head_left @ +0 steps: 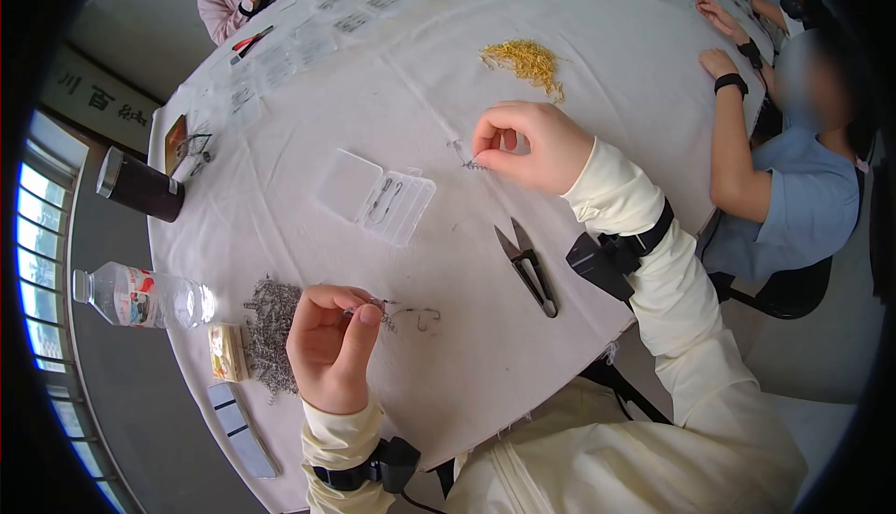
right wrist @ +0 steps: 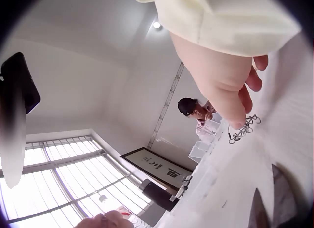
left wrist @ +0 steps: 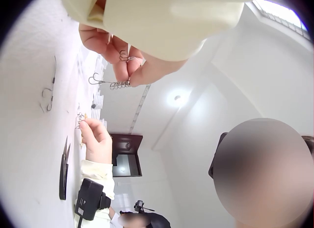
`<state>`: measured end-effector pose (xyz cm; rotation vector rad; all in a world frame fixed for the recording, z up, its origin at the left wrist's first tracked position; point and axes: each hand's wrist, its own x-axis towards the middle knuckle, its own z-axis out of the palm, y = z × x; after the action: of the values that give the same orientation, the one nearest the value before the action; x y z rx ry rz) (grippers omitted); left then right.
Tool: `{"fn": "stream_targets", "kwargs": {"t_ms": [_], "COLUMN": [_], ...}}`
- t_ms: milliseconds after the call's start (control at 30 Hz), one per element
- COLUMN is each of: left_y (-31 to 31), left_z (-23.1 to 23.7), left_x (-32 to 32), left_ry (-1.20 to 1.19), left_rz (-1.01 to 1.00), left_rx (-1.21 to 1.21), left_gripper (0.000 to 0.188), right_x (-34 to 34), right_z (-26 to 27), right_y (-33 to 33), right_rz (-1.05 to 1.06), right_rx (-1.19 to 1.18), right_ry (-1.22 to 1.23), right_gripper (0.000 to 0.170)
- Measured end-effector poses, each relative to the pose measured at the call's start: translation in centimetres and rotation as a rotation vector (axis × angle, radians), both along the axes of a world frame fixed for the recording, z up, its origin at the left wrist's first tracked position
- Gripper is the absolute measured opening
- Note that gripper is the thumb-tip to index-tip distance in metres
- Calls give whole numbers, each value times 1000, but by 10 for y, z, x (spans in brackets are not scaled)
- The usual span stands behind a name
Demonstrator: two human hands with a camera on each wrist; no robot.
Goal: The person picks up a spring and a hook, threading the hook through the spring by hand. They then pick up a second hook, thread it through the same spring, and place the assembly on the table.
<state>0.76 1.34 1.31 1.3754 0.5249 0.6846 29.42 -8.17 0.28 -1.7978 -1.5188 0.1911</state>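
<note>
My left hand (head_left: 331,346) pinches a small wire coil spring (left wrist: 119,84) with a fish hook (left wrist: 95,79) at its end, between thumb and finger. A second hook (left wrist: 124,56) shows against the fingers of that hand in the left wrist view. Another fish hook (head_left: 427,318) lies on the white cloth beside it. Farther forward, my right hand (head_left: 537,145) pinches a dark coil spring (right wrist: 244,129) close over the cloth. Between the hands, a clear plastic box (head_left: 411,215) stands with its lid (head_left: 350,186) folded back, several hooks inside. Black thread snips (head_left: 530,271) lie with blades apart, nearer me.
A pile of grey springs (head_left: 271,337) lies left of my left hand, near a water bottle (head_left: 145,298), a small yellow pack (head_left: 226,353) and a phone-like slab (head_left: 243,430). Gold-coloured pieces (head_left: 527,62) are heaped beyond my right hand. People sit across and at right.
</note>
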Motion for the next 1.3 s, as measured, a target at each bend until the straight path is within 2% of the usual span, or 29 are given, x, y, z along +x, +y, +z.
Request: {"fn": "stream_targets", "kwargs": {"t_ms": [67, 100, 167, 200, 267, 300, 333, 400, 433, 467, 533, 600, 667, 800, 967, 1300], "left_y": [-2, -2, -2, -2, -1, 0, 1, 1, 1, 0, -6, -11, -21, -27, -26, -17], "left_z": [2, 2, 0, -2, -6, -6, -5, -4, -7, -5, 4, 16, 29, 29, 32, 32], "left_x": [1, 1, 1, 2, 5, 5, 8, 15, 17, 20, 31, 40, 54, 77, 89, 88], "left_ry": [46, 46, 75, 77, 218, 290, 292, 410, 418, 419, 388, 358, 254, 179, 110, 99], "left_rz": [18, 20, 27, 30, 63, 26, 30, -44, -39, -37, 138, 139, 101, 139, 205, 186], "left_rx": [9, 10, 92, 93, 365, 523, 527, 847, 908, 912, 1119, 1104, 955, 1044, 1073, 965], "left_gripper": [11, 11, 12, 12, 10, 14, 14, 21, 29, 29, 30, 33, 38, 40, 24, 17], "right_x": [-2, -2, -3, -5, -9, -8, -7, -6, -6, -7, -10, -16, -22, -28, -31, -32], "right_z": [11, 10, 8, 11, 20, 20, 20, 22, 23, 24, 27, 28, 31, 35, 39, 39], "right_y": [-2, -2, -3, -4, -7, -8, -8, -9, -10, -12, -13, -13, -15, -17, -19, -20], "right_rz": [30, 32, 133, 136, 158, 163, 196, 233, 256, 279, 287, 299, 302, 286, 284, 247], "right_rx": [-88, -87, -5, -5, -46, -46, -60, -70, -76, -82, -69, -56, 4, 27, 83, 118], "right_ry": [314, 314, 715, 717, 857, 858, 869, 879, 904, 928, 940, 951, 987, 970, 956, 920], "right_gripper": [10, 10, 13, 13, 15, 15, 16, 16, 13, 10, 10, 10, 10, 14, 11, 11]}}
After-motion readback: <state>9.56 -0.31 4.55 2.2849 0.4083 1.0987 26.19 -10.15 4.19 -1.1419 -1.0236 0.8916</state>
